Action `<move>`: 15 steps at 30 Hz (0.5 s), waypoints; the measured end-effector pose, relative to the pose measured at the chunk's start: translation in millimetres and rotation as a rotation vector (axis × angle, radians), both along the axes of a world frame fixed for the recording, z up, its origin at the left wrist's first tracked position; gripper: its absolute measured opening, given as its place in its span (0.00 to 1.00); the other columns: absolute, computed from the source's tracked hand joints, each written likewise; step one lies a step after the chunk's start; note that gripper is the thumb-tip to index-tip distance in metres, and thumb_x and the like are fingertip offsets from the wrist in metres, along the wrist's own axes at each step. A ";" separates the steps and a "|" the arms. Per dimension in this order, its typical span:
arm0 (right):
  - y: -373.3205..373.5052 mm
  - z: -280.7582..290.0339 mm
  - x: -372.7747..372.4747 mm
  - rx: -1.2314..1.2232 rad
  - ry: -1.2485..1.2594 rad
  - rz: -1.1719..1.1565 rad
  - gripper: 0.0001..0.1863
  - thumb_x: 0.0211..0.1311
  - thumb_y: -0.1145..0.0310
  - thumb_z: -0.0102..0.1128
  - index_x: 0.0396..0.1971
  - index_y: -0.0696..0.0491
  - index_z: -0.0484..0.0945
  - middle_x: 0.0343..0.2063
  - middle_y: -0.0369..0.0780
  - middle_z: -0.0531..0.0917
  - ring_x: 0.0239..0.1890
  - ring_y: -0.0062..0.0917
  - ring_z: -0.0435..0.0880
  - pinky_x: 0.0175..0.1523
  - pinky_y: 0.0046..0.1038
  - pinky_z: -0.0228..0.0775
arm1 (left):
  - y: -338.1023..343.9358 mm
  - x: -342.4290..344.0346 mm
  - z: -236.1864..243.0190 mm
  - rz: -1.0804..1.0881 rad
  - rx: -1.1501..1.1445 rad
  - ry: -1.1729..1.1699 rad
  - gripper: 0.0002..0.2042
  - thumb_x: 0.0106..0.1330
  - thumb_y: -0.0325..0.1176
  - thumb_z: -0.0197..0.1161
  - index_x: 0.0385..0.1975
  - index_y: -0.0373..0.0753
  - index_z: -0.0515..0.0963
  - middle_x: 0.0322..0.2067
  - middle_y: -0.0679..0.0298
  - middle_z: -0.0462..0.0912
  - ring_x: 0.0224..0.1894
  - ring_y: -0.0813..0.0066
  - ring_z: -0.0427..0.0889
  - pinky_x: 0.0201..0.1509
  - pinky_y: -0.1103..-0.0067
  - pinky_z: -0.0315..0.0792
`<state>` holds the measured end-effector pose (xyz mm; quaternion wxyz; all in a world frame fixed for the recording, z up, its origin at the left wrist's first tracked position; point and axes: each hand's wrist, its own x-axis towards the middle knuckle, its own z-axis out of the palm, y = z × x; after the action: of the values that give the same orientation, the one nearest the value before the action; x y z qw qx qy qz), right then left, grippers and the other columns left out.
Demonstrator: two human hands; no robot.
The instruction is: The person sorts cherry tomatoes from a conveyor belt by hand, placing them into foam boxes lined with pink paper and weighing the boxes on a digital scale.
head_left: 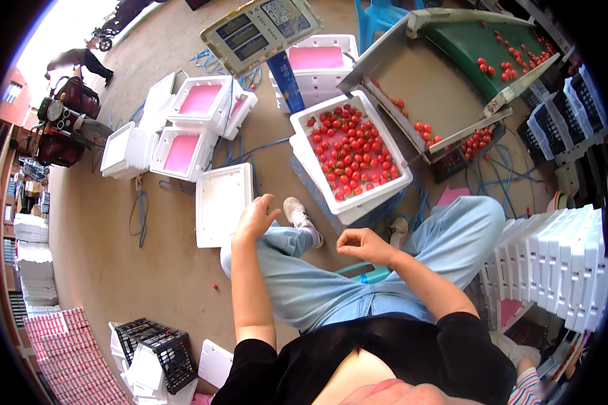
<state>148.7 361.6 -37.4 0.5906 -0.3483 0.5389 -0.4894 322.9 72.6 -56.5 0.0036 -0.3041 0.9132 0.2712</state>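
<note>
A white foam box (405, 177) full of small red cherry tomatoes (355, 152) stands in front of me on a scale platform, with another white piece under it. My left hand (255, 217) is at the right edge of a white foam lid (221, 206), fingers apart and nothing visible in them; whether it touches the lid I cannot tell. Above my lap, near the box's front corner, my right hand (365, 244) is closed with its fingers curled in. The inside of that hand is hidden. The scale's display (260, 34) rises on a blue post behind the box.
Pink-lined foam boxes (199, 101) stand at the far left, more (315, 57) behind the post. A sorting chute (412, 74) with tomatoes is at the right, above stacked white boxes (554, 263). A black crate (162, 351) lies lower left. Blue straps (142, 216) litter the floor.
</note>
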 end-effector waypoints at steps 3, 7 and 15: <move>-12.8 99.3 -5.7 -0.426 -0.417 0.051 0.04 0.64 0.76 0.60 0.36 0.59 0.81 0.37 0.39 0.82 0.43 0.21 0.78 0.52 0.24 0.68 | 3.4 -19.1 15.3 -0.012 0.050 -0.112 0.21 0.60 0.36 0.67 0.51 0.34 0.75 0.43 0.49 0.82 0.45 0.53 0.82 0.50 0.66 0.75; -41.8 182.8 12.7 -0.771 -0.831 0.370 0.08 0.65 0.70 0.59 0.35 0.60 0.81 0.34 0.45 0.82 0.39 0.34 0.80 0.52 0.39 0.65 | 4.9 -29.3 26.4 -0.002 0.105 -0.122 0.21 0.60 0.37 0.67 0.51 0.35 0.75 0.44 0.48 0.82 0.48 0.52 0.81 0.52 0.65 0.74; -94.7 214.7 62.5 -0.821 -1.207 0.744 0.08 0.63 0.71 0.59 0.32 0.61 0.82 0.32 0.45 0.82 0.35 0.32 0.77 0.46 0.37 0.64 | -6.5 -34.2 9.3 -0.036 0.117 -0.161 0.21 0.60 0.38 0.65 0.51 0.38 0.74 0.46 0.50 0.81 0.52 0.51 0.78 0.55 0.63 0.73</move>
<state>211.2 266.9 177.4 0.7283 -0.3692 -0.2446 -0.5229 288.7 66.1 -47.2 0.0998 -0.3076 0.8980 0.2984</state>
